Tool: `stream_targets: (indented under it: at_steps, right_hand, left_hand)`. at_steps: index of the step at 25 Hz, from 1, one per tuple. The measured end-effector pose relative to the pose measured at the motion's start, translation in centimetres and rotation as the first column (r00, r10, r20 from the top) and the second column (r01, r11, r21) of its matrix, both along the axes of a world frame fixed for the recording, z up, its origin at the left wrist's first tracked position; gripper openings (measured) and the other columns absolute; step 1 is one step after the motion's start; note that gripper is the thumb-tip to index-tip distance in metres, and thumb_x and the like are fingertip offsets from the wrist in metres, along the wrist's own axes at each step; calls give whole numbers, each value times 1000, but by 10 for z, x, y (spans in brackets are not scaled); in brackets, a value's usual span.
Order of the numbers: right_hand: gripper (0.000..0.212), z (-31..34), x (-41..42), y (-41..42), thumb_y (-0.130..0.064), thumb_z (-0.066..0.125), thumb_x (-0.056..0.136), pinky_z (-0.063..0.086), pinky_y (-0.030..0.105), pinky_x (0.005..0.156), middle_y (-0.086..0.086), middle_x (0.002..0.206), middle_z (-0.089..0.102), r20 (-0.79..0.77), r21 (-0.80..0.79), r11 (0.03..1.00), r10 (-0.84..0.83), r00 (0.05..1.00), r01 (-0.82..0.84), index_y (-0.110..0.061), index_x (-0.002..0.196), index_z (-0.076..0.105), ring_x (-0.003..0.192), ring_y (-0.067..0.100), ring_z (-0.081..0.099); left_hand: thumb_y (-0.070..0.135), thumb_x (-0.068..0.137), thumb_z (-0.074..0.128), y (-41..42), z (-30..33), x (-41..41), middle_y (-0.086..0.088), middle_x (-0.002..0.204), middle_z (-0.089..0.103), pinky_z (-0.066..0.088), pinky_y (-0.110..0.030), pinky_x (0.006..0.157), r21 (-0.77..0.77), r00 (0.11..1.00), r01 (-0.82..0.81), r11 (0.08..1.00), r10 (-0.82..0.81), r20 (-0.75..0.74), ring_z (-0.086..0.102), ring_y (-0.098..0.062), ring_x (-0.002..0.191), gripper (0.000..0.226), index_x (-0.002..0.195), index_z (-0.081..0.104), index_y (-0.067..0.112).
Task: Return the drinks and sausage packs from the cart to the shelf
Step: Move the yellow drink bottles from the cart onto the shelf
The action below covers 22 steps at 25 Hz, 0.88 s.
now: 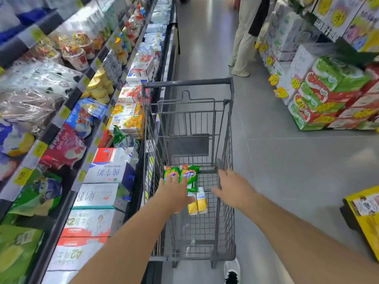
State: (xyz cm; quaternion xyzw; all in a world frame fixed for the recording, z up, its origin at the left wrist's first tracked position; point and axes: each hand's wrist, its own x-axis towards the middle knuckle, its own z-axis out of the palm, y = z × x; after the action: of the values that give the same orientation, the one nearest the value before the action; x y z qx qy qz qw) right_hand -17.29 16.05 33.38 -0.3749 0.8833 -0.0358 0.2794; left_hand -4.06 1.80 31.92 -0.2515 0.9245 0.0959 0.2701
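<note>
Two green sausage packs (185, 175) lie side by side in the wire basket of the grey cart (228, 128), toward its near left part, with two small yellow-and-white drink cartons (198, 202) lying just beside them on the basket floor. The left hand (175, 194) reaches into the basket, fingers spread over the lower edge of the packs and touching them; whether it has closed a grip cannot be told from this angle. The right hand (232, 188) is open, fingers splayed, at the right rim of the basket, holding nothing. The cart stands close against the chilled shelf (67, 111) on the left, which carries milk boxes, yoghurt cups and bagged goods behind yellow price tags. The floor (287, 160) is smooth grey tile. On the right, stacked cartons (328, 95) with yellow labels line the aisle. Farther along, another shopper (246, 33) stands beside that display.
</note>
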Motion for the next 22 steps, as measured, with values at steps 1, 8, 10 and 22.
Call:
stream_targets:
  at_steps: [1, 8, 10, 22]
  right_hand:
    - [61, -17, -9, -8, -43, 52, 96, 46, 44, 104, 14, 138, 50, 61, 1, 1000, 0, 998, 0, -9, 145, 37, 123, 29, 52]
    - [39, -158, -49, -69, -36, 53, 97, 45, 35, 78, 19, 118, 64, 300, 75, 991, -131, 945, 114, -2, 118, 54, 106, 34, 61]
    - [39, -205, -47, -83, -35, 53, 97, 41, 32, 72, 20, 117, 66, 347, 121, 974, -223, 911, 193, -1, 115, 58, 108, 35, 63]
    - [34, -398, -28, -111, -30, 60, 90, 50, 35, 81, 17, 121, 66, 297, 253, 836, -545, 784, 486, -10, 117, 64, 112, 34, 63]
  left_hand:
    - [61, 94, 40, 0, -17, -7, -18, 162, 18, 15, -55, 120, 17, 999, -33, 999, 33, 26, 16, -36, 150, 82, 156, 14, 14]
    - [52, 95, 48, -21, -151, -44, -17, 141, 46, 41, -49, 105, 198, 938, -341, 919, 317, 141, 44, -36, 131, 61, 139, 39, 11]
    - [52, 95, 48, -26, -196, -46, -16, 141, 45, 43, -48, 102, 265, 903, -427, 865, 396, 164, 44, -35, 130, 63, 143, 36, 13]
    - [29, 101, 49, -34, -379, -59, -18, 141, 51, 40, -35, 101, 491, 659, -712, 502, 720, 220, 50, -32, 127, 49, 141, 40, 3]
